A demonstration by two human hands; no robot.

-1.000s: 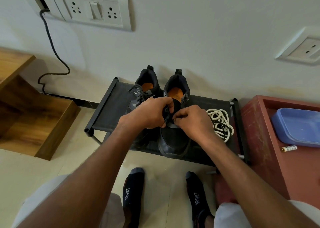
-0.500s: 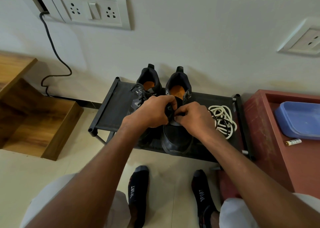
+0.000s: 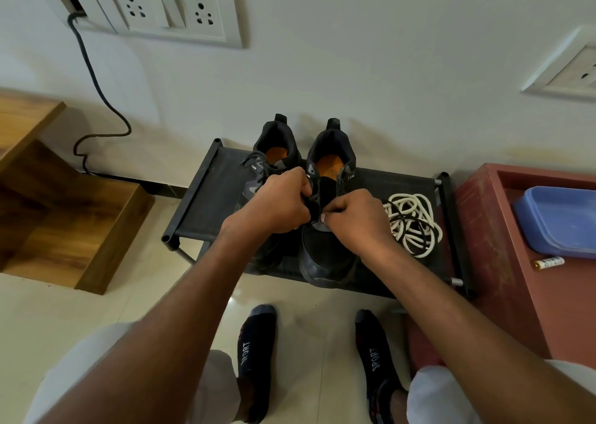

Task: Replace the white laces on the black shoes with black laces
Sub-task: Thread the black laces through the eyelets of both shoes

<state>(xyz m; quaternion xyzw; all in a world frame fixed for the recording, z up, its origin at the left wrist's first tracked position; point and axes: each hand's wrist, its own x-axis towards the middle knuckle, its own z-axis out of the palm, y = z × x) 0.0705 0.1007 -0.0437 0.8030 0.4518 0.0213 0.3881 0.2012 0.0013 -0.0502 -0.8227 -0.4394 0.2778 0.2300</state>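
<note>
Two black shoes with orange insoles stand side by side on a low black rack (image 3: pixel 206 210), toes toward me. The left shoe (image 3: pixel 274 146) carries a dark lace. My left hand (image 3: pixel 277 204) and my right hand (image 3: pixel 354 220) meet over the throat of the right shoe (image 3: pixel 325 256), fingers pinched on its tongue and eyelet flaps; what lies between the fingertips is hidden. To the right of the shoes a coil of white laces (image 3: pixel 409 223) lies on the rack, with a thin black lace looped over it.
A wall with socket plates (image 3: pixel 171 7) rises behind the rack, with a black cable (image 3: pixel 96 88) running down it. A wooden step (image 3: pixel 64 214) is on the left. A red cabinet (image 3: pixel 503 262) on the right holds a blue tray (image 3: pixel 561 220) and a small battery (image 3: pixel 548 262). My socked feet (image 3: pixel 258 352) rest on the tiled floor.
Both hands stay pinched over the right shoe's throat with only small finger shifts. The view has shifted slightly.
</note>
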